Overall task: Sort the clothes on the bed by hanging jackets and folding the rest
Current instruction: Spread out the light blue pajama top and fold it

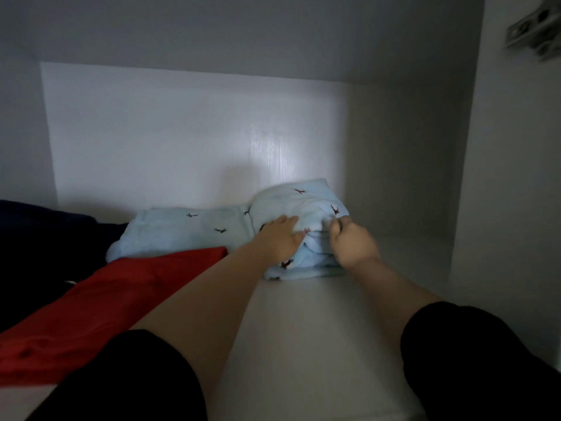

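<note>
Two folded light-blue garments with small bird prints lie on a white closet shelf (303, 329). The left light-blue garment (182, 229) rests flat near the back wall. The right light-blue garment (303, 205) is bunched higher, and both my hands are on it. My left hand (280, 238) lies flat on its left side with fingers spread. My right hand (352, 243) is closed around a fold of its front right edge. A folded red garment (106, 296) lies to the left, in front of the left blue one.
A dark navy garment (39, 238) fills the far left of the shelf. White closet walls close in the back (182, 141) and right (501, 208). A metal hinge (534, 28) sits at the upper right. Bare shelf shows right of the blue pile.
</note>
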Available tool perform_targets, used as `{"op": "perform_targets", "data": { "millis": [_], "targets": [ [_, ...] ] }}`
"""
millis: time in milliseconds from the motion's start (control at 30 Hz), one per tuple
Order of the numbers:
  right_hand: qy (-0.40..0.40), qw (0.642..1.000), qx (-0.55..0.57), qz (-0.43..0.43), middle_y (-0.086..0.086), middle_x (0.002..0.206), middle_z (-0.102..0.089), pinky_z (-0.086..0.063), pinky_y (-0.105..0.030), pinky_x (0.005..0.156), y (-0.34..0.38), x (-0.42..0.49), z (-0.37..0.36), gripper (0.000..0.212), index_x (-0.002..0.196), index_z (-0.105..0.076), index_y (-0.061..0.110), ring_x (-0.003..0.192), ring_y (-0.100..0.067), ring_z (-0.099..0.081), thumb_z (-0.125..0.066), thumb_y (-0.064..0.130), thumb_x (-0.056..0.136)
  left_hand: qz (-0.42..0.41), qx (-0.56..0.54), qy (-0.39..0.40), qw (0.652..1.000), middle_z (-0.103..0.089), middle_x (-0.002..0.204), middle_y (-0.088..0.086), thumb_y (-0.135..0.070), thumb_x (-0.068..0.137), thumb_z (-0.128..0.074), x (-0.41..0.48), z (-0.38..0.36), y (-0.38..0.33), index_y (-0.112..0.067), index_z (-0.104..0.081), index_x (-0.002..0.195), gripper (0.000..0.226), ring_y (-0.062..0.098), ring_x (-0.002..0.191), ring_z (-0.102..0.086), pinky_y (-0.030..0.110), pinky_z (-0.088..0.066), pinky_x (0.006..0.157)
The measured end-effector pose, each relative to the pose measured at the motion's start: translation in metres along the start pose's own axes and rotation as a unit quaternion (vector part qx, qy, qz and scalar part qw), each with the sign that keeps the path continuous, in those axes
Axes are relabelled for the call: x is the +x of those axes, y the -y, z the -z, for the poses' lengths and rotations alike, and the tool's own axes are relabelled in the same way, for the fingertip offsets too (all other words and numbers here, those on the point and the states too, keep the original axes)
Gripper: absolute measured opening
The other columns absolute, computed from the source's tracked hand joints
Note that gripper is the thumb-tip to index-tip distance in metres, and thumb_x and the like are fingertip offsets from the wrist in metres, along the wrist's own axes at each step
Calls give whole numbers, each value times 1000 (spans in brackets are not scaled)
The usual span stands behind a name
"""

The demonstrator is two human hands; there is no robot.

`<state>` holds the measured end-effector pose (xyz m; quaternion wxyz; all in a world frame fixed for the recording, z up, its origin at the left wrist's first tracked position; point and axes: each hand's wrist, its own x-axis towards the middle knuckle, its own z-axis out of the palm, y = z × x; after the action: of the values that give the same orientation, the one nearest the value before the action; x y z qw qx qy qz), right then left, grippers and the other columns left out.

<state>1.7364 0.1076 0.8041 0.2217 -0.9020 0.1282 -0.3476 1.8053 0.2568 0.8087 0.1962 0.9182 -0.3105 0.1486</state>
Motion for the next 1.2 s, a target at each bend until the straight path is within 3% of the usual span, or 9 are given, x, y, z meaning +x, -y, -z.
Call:
{"op": "perform_targets", "data": {
  "millis": [100, 167, 367, 600, 800, 967, 1200],
  "targets": [
    [-25, 999, -19, 13, -25, 117, -60, -43, -38, 87, 17, -30, 34, 38, 119, -54, 4, 110, -39, -55, -34, 30, 101, -52, 113, -16, 992, -26, 154, 11, -36, 99, -41, -36, 19, -8, -15, -26, 149, 56, 27, 140, -25, 44, -23, 114],
    [-52, 997, -37, 36, -25, 115, -60, -43, -38, 86, 28, -53, 59, 36, 116, -55, 2, 108, -39, -55, -36, 27, 100, -66, 156, -34, 985, -17, 158, 7, -39, 98, -40, -64, 38, -19, -20, -20, 150, 59, 26, 144, -16, 49, -19, 115],
    [-130, 982, -114, 72, -24, 119, -55, -41, -43, 90, 49, -164, 130, 33, 117, -54, -2, 111, -39, -47, -44, 21, 96, -122, 147, -121, 974, -6, 160, 4, -37, 96, -43, -172, 72, -69, -24, -11, 152, 66, 23, 147, -3, 49, -8, 117],
    [-148, 954, -254, 55, -19, 135, -49, -38, -44, 97, 48, -348, 210, 38, 123, -54, 0, 124, -37, -43, -51, 16, 89, -232, 74, -138, 960, -2, 161, 3, -37, 93, -44, -334, 43, -131, -24, -6, 153, 72, 22, 147, 0, 47, -7, 117],
    [-145, 916, -372, -44, -23, 136, -50, -35, -45, 103, 26, -521, 328, 40, 122, -57, -2, 125, -39, -45, -56, 12, 84, -346, 24, -58, 936, 1, 161, 4, -37, 93, -45, -445, 27, -237, -23, -1, 153, 76, 22, 147, 1, 47, -6, 116],
    [-167, 864, -445, -165, -19, 142, -44, -26, -42, 111, 13, -664, 435, 41, 129, -52, 0, 133, -34, -38, -52, 16, 90, -465, -26, -42, 884, 1, 161, 7, -39, 94, -43, -547, 27, -354, -21, 0, 153, 75, 24, 147, 1, 49, -7, 116],
    [-198, 784, -514, -286, -18, 144, -42, -26, -41, 111, 28, -861, 569, 43, 131, -48, 2, 134, -33, -36, -49, 21, 92, -600, -82, -43, 795, 6, 160, 6, -43, 97, -34, -723, 39, -515, -20, 6, 152, 71, 25, 147, 5, 48, -7, 117]
  ]
}}
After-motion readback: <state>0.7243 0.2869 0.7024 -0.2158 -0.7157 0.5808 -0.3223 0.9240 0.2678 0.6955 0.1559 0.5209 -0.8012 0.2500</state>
